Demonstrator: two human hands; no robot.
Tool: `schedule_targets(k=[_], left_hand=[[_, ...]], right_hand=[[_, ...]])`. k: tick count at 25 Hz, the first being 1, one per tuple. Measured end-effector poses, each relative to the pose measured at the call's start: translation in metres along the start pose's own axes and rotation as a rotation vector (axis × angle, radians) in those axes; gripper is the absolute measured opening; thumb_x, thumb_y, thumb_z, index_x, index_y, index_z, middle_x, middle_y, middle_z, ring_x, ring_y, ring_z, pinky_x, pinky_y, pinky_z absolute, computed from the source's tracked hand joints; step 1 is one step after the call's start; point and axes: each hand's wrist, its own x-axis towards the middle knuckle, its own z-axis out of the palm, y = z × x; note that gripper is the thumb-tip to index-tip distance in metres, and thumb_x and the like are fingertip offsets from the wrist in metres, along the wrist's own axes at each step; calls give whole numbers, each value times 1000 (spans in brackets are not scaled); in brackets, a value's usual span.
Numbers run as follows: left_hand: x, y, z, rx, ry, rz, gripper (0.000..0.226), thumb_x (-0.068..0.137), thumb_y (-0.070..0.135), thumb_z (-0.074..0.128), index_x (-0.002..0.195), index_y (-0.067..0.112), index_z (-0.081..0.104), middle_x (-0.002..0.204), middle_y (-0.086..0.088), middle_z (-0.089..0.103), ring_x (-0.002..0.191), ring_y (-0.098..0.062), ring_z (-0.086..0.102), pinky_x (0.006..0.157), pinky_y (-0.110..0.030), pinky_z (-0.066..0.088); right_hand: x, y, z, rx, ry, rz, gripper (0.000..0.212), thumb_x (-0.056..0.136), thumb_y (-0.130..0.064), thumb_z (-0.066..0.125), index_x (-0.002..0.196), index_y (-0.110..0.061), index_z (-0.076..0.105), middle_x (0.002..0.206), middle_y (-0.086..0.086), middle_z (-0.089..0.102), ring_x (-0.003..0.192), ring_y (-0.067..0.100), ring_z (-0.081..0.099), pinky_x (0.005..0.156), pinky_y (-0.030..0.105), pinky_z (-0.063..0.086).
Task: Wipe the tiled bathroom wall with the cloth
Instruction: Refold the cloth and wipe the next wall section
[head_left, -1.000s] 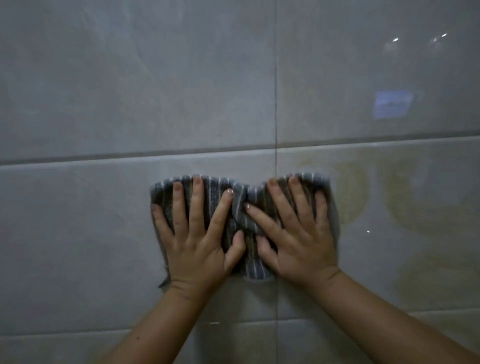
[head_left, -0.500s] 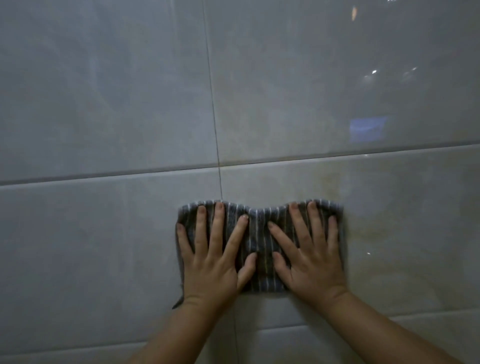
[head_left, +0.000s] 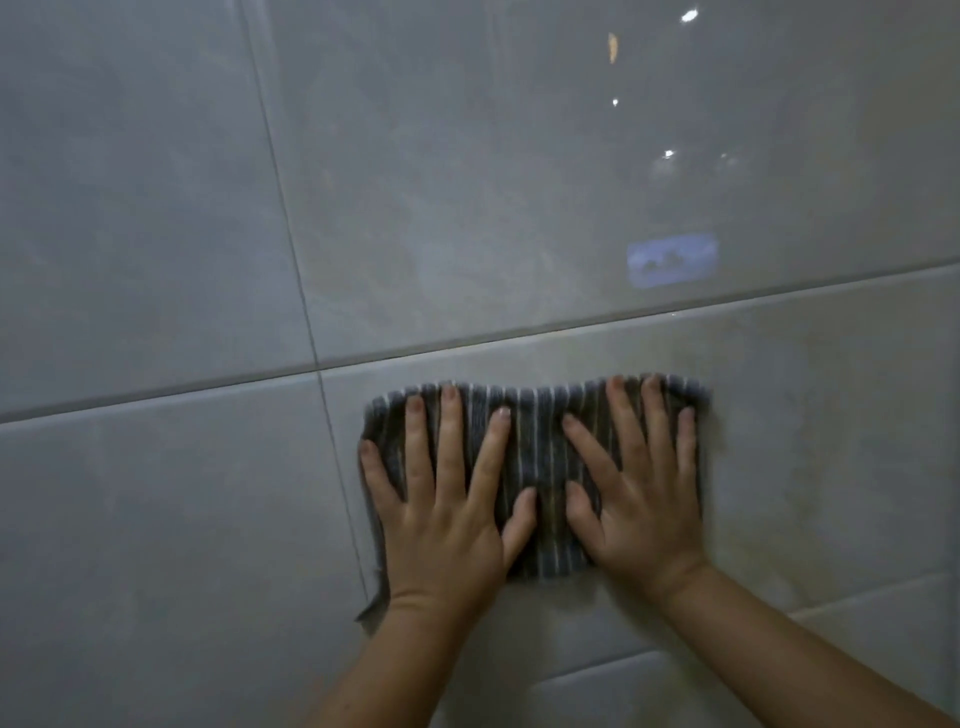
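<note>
Striped grey cloth lies flat on the tiled wall just below the horizontal grout line, pinned by left hand and right hand with straight, spread fingers; mid-wipe, the next stroke probably needs even pressure along that line.

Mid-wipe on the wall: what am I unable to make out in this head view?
1. Wall beneath the cloth: head view, covered by the cloth, left hand and right hand; clean or not, unknown.
2. Cloth's lower left part: partly behind the left wrist.
3. Blue reflection: blurred, source unreadable.
4. Both forearms: cut off by the bottom edge.
</note>
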Motion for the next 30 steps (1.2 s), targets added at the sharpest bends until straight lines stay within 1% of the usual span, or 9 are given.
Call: schedule_targets(k=[2,5,9,13,17,20,24,27,30], left_hand=[[-6,0,1,10,-13,26,74,90,59,42,154,27,24,162,-15,14,150,-39,9,114,-70,7],[27,7,-3,15,19,-2,72,92,60,40,154,26,27,162,-16,17,150,-40,10,114,-70,4],[82,41,-4,-8,51,-138,69,94,60,37,154,27,29,162,-16,18,150,-40,11,114,-69,6],[52,71,7,-29,36,-30,67,95,58,40,154,27,29,162,-16,17,150,-39,10,114,-70,6],[30,87,11,-27,13,0,69,94,58,40,153,27,25,162,-16,18,150,-39,7,114,-70,2],[69,103,9,-38,46,28,66,95,58,39,154,27,28,161,-17,22,149,-40,11,114,-69,3],[121,141,13,-58,66,-69,66,97,59,34,155,29,25,163,-15,15,150,-39,7,114,-66,-3],[93,160,21,-89,59,17,65,97,57,37,155,28,26,163,-15,16,150,-38,8,116,-66,-3],[42,174,29,-83,42,98,65,97,55,39,154,27,27,163,-14,17,150,-37,8,116,-65,-3]], right_hand=[[-8,5,-1,2,-31,-64,62,85,-41,49,144,-31,36,156,12,26,147,37,15,116,61,10],[23,24,-6,22,-6,-126,61,85,-40,52,143,-31,40,156,13,29,145,38,22,116,62,14],[69,70,-12,-9,28,-74,59,88,-40,51,145,-31,40,157,12,28,147,36,19,117,59,11],[25,86,-12,-17,25,52,60,88,-39,48,146,-30,37,158,13,25,148,35,14,117,60,11],[-17,91,-13,-23,-44,21,61,88,-40,47,147,-31,32,158,12,21,148,37,12,116,62,12],[11,111,-16,-34,-21,3,60,88,-40,47,146,-31,35,157,13,26,147,38,17,116,61,13],[51,161,-21,-46,15,123,59,90,-39,43,148,-30,34,159,13,23,148,35,14,118,57,6],[12,171,-21,-47,39,185,60,89,-37,43,147,-27,35,158,15,23,148,37,14,118,58,9],[-43,168,-20,-57,-21,165,62,88,-37,43,148,-27,29,158,16,21,147,41,13,116,63,10]])
